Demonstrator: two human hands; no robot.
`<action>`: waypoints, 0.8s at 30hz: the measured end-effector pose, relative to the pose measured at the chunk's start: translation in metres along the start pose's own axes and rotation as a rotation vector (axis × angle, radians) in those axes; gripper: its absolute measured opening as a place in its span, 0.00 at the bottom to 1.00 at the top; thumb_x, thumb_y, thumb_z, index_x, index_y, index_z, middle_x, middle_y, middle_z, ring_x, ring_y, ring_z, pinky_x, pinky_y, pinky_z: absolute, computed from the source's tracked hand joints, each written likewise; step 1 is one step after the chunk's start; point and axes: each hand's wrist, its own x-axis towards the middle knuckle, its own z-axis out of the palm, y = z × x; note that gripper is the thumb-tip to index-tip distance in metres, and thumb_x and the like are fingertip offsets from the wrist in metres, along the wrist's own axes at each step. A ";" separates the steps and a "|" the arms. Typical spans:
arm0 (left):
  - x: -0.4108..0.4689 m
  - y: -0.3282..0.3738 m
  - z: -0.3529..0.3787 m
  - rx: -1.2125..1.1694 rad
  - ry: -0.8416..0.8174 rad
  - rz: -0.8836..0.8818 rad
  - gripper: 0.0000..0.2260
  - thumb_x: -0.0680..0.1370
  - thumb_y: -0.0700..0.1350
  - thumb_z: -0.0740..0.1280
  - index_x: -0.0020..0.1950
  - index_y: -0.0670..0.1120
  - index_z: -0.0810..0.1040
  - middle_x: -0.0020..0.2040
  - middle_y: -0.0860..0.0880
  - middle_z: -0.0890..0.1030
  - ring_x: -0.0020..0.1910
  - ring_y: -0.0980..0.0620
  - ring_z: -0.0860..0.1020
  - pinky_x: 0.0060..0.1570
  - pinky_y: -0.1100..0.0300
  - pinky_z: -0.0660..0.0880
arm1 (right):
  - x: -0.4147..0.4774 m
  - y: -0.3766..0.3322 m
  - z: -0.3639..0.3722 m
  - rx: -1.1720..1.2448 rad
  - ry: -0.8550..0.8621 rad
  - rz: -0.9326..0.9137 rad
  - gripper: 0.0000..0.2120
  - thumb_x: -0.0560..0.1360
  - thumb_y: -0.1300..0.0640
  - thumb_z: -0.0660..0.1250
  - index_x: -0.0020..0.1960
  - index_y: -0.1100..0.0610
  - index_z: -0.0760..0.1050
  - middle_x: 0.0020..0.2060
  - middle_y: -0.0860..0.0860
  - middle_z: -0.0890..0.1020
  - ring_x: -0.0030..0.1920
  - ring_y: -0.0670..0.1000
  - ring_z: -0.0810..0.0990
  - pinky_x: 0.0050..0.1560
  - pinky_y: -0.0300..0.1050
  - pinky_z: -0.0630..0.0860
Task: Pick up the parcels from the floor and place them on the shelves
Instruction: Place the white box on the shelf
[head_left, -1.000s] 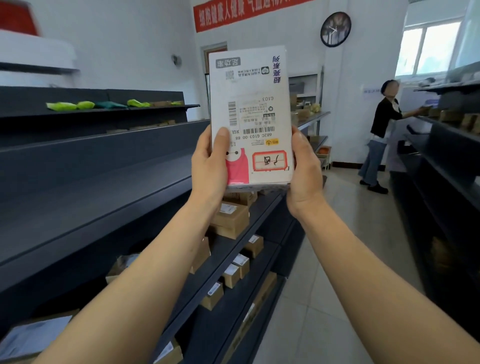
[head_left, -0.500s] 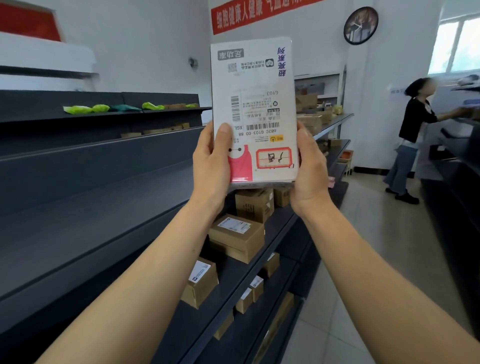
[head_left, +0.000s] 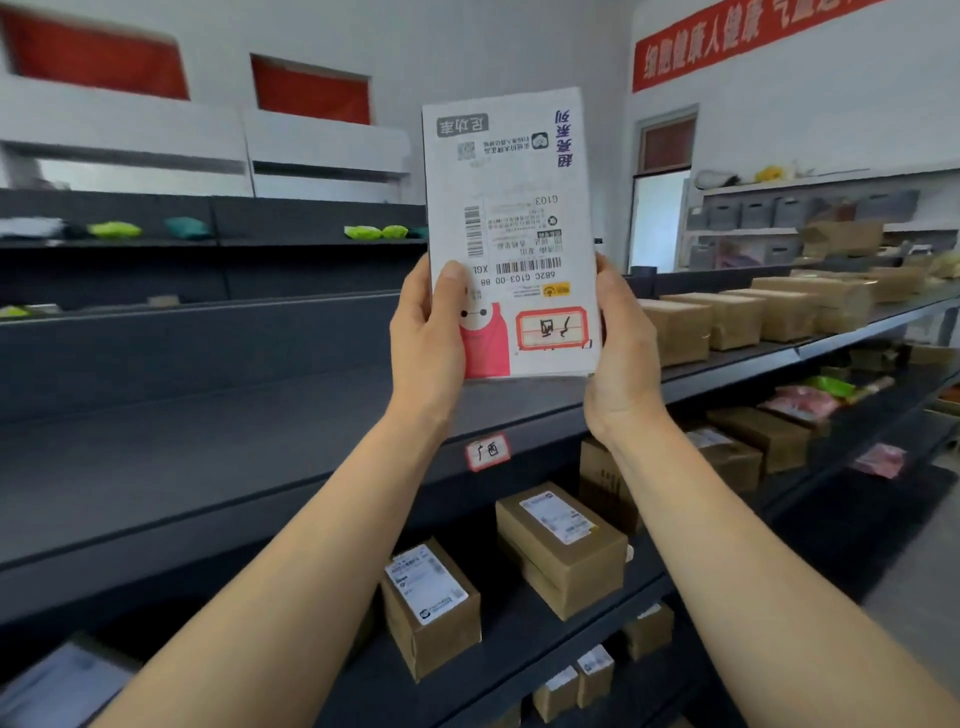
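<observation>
Parcel (head_left: 511, 228) upright in both hands, before dark shelf (head_left: 208, 457).

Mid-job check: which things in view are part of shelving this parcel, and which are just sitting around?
In the job:
- white parcel, held upright
- left hand and right hand, one gripping each side
- dark shelf in front
- red-bordered shelf tag

Just lying about:
- brown boxes already shelved below
- green bags on the upper shelf
- red banner
</observation>
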 end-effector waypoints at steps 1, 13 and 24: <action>0.002 -0.001 0.000 0.020 0.030 0.011 0.13 0.81 0.49 0.60 0.64 0.50 0.75 0.53 0.55 0.85 0.49 0.57 0.84 0.41 0.67 0.79 | 0.006 0.002 0.000 0.019 -0.026 0.015 0.20 0.81 0.46 0.59 0.69 0.53 0.74 0.56 0.54 0.85 0.54 0.54 0.85 0.47 0.44 0.82; 0.021 0.013 -0.030 0.258 0.206 -0.277 0.14 0.80 0.55 0.59 0.61 0.51 0.76 0.49 0.52 0.87 0.41 0.54 0.86 0.33 0.60 0.79 | 0.043 0.035 0.033 0.029 -0.121 0.346 0.16 0.79 0.44 0.59 0.43 0.51 0.81 0.34 0.49 0.87 0.33 0.49 0.86 0.32 0.40 0.77; 0.031 -0.005 -0.045 0.407 0.176 -0.464 0.20 0.79 0.59 0.57 0.67 0.49 0.67 0.54 0.47 0.81 0.48 0.50 0.82 0.26 0.62 0.78 | 0.062 0.072 0.055 -0.103 -0.083 0.473 0.24 0.78 0.48 0.57 0.63 0.67 0.69 0.35 0.55 0.78 0.37 0.54 0.73 0.36 0.46 0.66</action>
